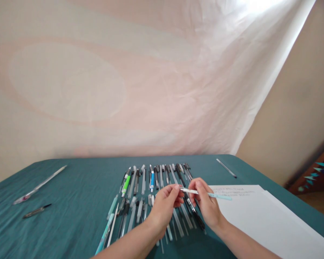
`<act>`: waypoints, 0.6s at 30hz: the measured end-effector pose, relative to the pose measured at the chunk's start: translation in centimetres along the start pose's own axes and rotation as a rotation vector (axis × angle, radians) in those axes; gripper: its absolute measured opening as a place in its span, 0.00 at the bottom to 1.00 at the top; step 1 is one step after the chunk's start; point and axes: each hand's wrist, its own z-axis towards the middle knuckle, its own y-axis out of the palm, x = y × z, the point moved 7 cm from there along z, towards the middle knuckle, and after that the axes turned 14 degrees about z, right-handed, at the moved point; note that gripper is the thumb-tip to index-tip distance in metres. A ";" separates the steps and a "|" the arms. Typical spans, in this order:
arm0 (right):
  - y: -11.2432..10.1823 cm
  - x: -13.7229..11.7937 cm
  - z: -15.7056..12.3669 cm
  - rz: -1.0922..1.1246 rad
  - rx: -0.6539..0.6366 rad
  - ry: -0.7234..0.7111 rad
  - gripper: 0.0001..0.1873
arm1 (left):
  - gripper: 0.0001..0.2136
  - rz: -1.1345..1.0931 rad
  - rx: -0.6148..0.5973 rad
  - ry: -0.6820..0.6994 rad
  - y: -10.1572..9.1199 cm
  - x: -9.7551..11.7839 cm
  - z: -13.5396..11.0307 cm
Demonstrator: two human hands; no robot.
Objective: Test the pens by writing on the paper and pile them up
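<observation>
One teal-and-white pen (pixel 220 196) | left hand (pixel 165 202) pinching one end | right hand (pixel 207 205) gripping barrel | paper (pixel 255 221): handwriting (pixel 232 190) illegible

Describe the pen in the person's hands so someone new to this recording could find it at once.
On the teal-covered table, find the white paper at right, then the right hand by its left edge. That hand grips the pen, whose pale blue end overlaps the paper in view. Unlike the pens lying in rows, this one is held up.
</observation>
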 end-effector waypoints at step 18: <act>-0.3 0.9 -0.6 -0.130 0.080 -0.040 0.18 | 0.18 0.089 0.047 -0.001 0.0 -0.2 -0.4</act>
